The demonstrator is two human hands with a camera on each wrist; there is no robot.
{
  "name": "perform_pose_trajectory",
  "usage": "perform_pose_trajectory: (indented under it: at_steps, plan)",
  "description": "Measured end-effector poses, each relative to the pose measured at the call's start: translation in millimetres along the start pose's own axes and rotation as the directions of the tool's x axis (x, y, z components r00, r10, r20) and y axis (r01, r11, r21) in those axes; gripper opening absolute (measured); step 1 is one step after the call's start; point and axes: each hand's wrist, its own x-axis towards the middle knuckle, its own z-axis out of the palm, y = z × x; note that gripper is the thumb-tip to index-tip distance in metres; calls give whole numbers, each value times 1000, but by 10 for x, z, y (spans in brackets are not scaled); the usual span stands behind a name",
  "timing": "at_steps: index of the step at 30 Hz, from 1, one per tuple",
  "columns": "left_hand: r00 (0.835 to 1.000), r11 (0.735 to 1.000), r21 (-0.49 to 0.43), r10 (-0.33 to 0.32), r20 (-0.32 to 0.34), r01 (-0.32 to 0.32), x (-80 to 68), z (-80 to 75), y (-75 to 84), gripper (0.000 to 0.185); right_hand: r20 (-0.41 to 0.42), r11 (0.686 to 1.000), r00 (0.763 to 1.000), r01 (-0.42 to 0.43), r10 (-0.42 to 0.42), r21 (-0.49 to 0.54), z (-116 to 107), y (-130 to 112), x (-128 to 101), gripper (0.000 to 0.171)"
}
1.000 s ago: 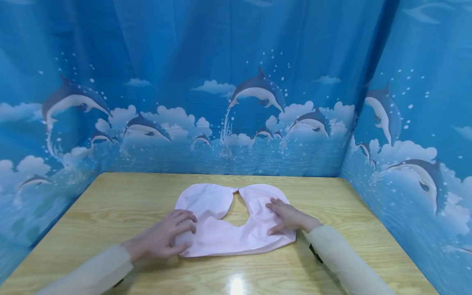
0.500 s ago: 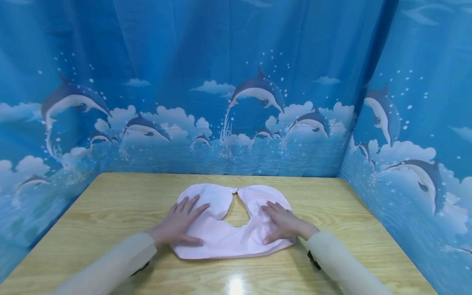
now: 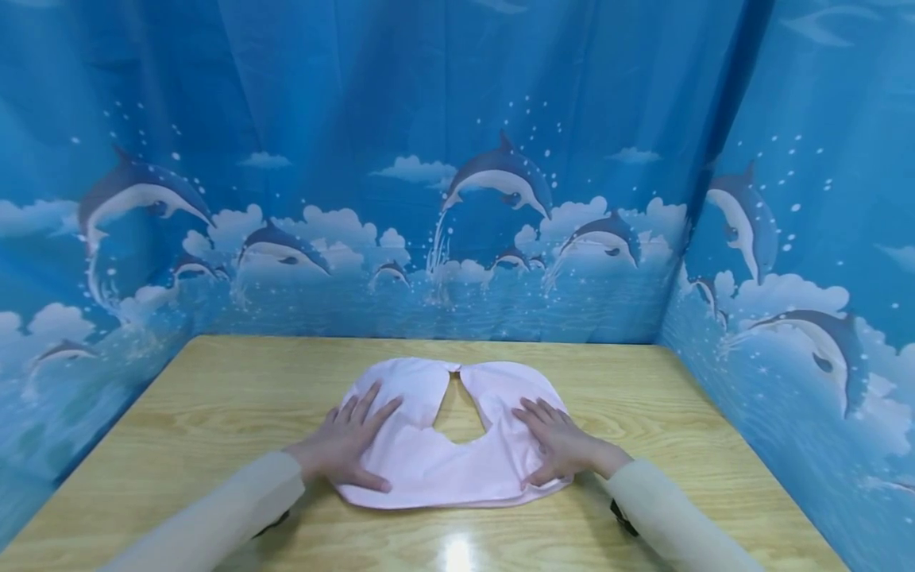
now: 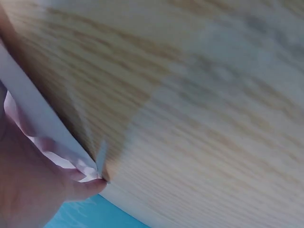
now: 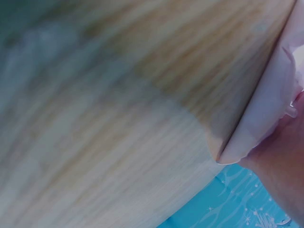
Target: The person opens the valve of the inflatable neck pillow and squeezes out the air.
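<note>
A pale pink bib lies flat on the wooden table, its two rounded neck flaps pointing to the far side with a gap between them. My left hand presses flat on the bib's left half, fingers straight and spread. On the right half my right hand lies flat in the same way. The left wrist view shows the bib's edge against the wood beside my hand. From the right wrist, the bib's folded edge meets the table by my hand.
Blue curtains printed with dolphins and clouds wall the table at the back and on both sides. Bare wood lies around the bib, with a light glare near the front edge.
My left hand went from curled at the bib's lower left corner to flat on its left half. The right hand slid slightly toward me, and the bib's front edge looks smoother.
</note>
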Motion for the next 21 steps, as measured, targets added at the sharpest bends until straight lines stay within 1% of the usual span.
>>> perform_pose_trajectory:
  at_steps: [9, 11, 17, 21]
  plan:
    - [1000, 1000, 3, -1, 5, 1, -122, -28, 71, 115, 40, 999, 999, 0, -2, 34, -32, 8, -5, 106]
    - [1000, 1000, 13, -15, 15, 15, -139, -36, 94, 114, 53, 999, 999, -2, 1, 34, -38, 23, -1, 105]
    - [999, 999, 28, -47, 22, 47, -141, -60, 120, 110, 59, 999, 998, -2, -1, 36, -74, 50, 18, 101]
    - [999, 999, 27, -32, 1, 32, -141, -107, 115, 102, 42, 1000, 999, -3, 2, 26, -107, 54, 13, 101]
